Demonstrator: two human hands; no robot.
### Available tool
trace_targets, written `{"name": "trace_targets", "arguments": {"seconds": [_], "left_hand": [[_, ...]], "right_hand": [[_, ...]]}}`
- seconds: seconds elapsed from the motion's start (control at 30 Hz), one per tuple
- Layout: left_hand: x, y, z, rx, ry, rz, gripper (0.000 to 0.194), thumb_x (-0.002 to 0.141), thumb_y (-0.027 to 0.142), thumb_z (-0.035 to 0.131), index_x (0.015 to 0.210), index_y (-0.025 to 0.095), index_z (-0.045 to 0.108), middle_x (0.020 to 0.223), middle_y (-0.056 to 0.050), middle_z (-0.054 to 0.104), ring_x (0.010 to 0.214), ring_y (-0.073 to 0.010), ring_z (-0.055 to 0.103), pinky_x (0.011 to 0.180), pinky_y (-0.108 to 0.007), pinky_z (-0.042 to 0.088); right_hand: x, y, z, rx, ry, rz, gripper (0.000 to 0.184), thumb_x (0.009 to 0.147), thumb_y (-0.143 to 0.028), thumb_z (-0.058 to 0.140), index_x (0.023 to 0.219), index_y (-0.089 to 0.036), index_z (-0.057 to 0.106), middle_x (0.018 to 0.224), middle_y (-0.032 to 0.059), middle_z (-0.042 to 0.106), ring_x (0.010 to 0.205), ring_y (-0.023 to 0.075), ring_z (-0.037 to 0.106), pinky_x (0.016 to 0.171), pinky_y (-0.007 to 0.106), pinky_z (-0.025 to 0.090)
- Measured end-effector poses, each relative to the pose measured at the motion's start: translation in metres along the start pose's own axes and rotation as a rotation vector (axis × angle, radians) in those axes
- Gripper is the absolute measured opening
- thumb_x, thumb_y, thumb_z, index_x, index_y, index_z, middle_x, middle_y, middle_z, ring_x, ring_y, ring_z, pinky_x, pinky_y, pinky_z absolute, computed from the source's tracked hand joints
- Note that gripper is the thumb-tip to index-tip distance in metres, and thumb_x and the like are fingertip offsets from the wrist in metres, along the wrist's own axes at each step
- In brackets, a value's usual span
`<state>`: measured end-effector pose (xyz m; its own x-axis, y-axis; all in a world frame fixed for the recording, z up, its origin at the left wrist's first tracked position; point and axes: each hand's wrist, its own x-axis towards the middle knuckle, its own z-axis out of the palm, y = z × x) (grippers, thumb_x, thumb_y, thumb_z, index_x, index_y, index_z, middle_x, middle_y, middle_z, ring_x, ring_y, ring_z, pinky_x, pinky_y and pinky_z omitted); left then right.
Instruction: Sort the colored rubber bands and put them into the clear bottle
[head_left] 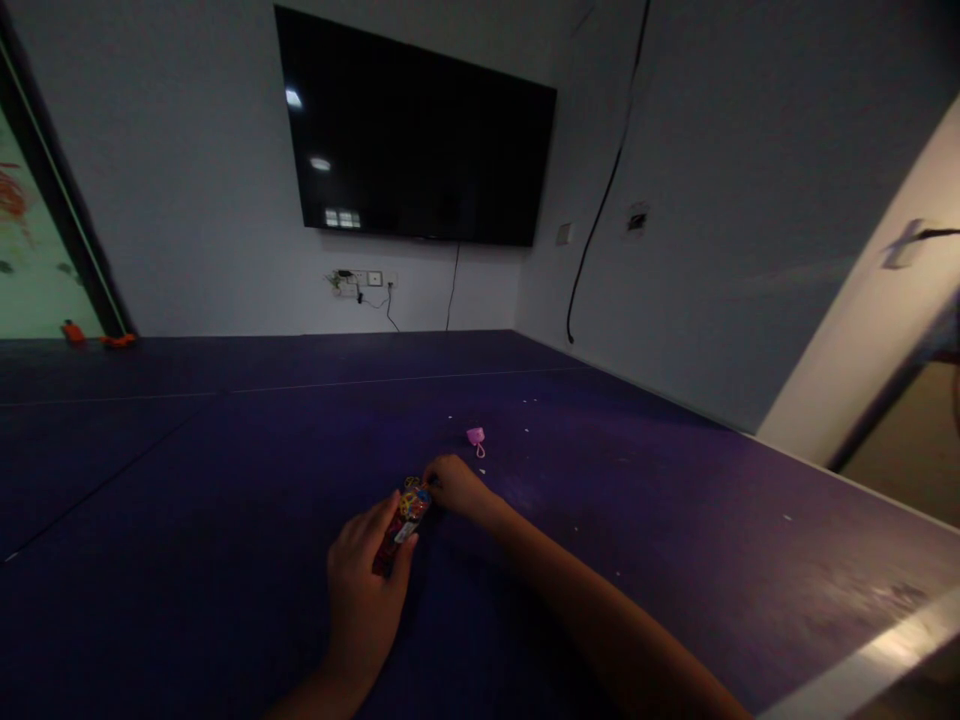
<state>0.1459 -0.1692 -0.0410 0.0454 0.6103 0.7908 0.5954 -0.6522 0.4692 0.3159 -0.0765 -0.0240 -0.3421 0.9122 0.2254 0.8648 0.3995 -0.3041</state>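
My left hand [366, 560] is wrapped round a small clear container [405, 528] that lies tilted on the purple floor mat. Colourful thin loops [414, 498], which look like small rubber bands, show in its far end, with a dark red part nearer my palm. A pale label is on its side. My right hand [454, 487] is at the container's far end, fingers pinched together; what they hold is too small to tell. A yellow loop [412, 482] sticks out beside the opening. Just beyond my right hand lies a pink cap [476, 437] with a loop strap.
The purple mat [225, 480] covers the floor, with several small white scraps [526, 430] on it. On the far wall hang a large television [420, 130] and sockets with cables [364, 280]. A black cable [600, 210] dangles at the right. Orange objects [73, 331] stand far left.
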Motion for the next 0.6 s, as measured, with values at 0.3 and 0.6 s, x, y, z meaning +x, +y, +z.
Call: {"name": "trace_targets", "arguments": {"seconds": [0.3, 0.6], "left_hand": [[-0.001, -0.004, 0.003, -0.024, -0.034, -0.106, 0.039, 0.079, 0.038, 0.055, 0.114, 0.019, 0.058, 0.103, -0.01, 0.066, 0.091, -0.023, 0.061, 0.083, -0.04, 0.048], [-0.001, -0.001, 0.003, -0.15, -0.069, -0.266, 0.047, 0.078, 0.044, 0.054, 0.118, 0.019, 0.056, 0.106, -0.01, 0.065, 0.093, -0.0227, 0.061, 0.085, -0.038, 0.047]], "right_hand": [[0.002, 0.01, -0.003, 0.144, 0.087, 0.028, 0.032, 0.062, 0.001, 0.047, 0.077, -0.014, 0.071, 0.078, 0.0054, 0.071, 0.074, 0.0134, 0.062, 0.068, 0.02, 0.044], [0.002, -0.005, -0.043, 0.434, 0.11, 0.031, 0.015, 0.068, -0.01, 0.058, 0.073, -0.015, 0.072, 0.068, 0.003, 0.069, 0.061, 0.0115, 0.06, 0.057, 0.02, 0.043]]}}
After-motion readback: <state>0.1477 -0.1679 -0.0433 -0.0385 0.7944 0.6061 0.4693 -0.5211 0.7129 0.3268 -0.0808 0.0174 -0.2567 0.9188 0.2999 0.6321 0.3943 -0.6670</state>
